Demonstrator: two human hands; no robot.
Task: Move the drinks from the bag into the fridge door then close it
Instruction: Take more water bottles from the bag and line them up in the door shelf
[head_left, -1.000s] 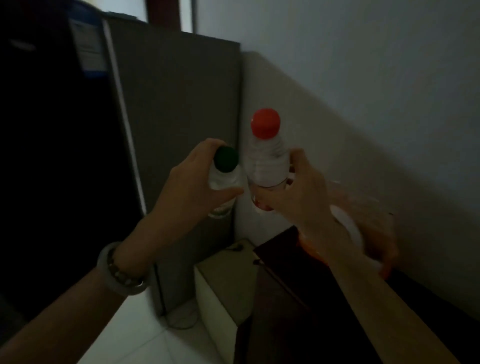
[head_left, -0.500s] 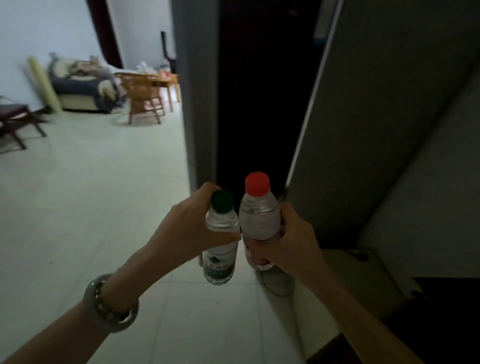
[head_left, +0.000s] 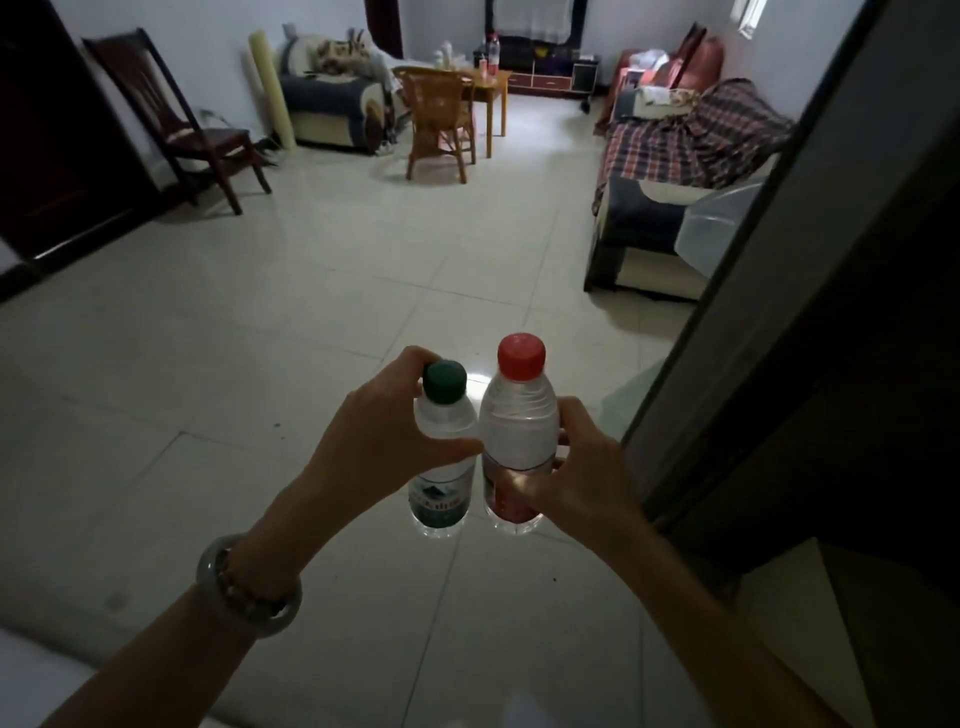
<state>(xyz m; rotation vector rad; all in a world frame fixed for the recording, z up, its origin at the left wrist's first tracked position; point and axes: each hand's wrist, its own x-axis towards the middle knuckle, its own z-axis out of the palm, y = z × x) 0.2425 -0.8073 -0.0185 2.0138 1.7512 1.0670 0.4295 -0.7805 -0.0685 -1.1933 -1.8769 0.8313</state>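
Note:
My left hand (head_left: 379, 447) grips a small clear water bottle with a green cap (head_left: 442, 415), upright, in front of me. My right hand (head_left: 576, 467) holds a larger clear bottle with a red cap (head_left: 519, 421) right beside it; the two bottles touch. Both hang above the tiled floor. The dark grey fridge (head_left: 810, 270) rises at the right edge, close to my right hand; its door shelves are hidden. The bag is out of view.
Pale floor tiles (head_left: 311, 312) stretch ahead. A dark wooden chair (head_left: 182, 124) stands far left, a wicker chair (head_left: 441, 114) and small table at the back, a sofa with plaid cloth (head_left: 691, 140) at the right, and a clear plastic tub (head_left: 722, 228) by the fridge.
My view has swung left, from the corner behind the fridge to the open room. The fridge now sits at the right edge. Both hands keep the same grip on the bottles.

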